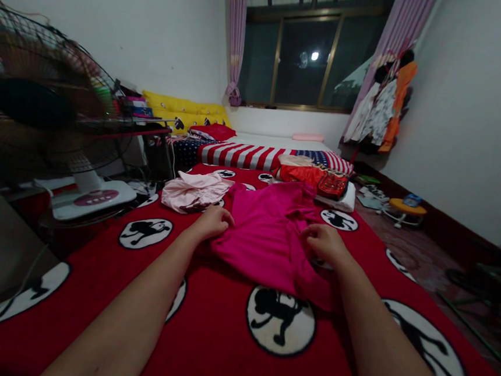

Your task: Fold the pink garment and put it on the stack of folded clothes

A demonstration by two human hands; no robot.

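A bright pink garment (264, 230) lies spread and wrinkled on the red blanket (215, 337) with its round black-and-white figures. At the garment's left edge, my left hand (214, 223) pinches the cloth between curled fingers. My right hand (324, 242) grips its right side, where the fabric bunches into folds and hangs toward my forearm. Just beyond my left hand sits a crumpled pale pink garment (195, 190). Which part of the bright pink garment each hand holds cannot be made out.
Folded clothes, with a red piece (304, 174) among them, are piled behind the garment. On the left stands a fan (87, 191). A striped bedspread (244, 156) covers the far bed. Clothes hang (383, 106) at the right wall, above a small stool (405, 207).
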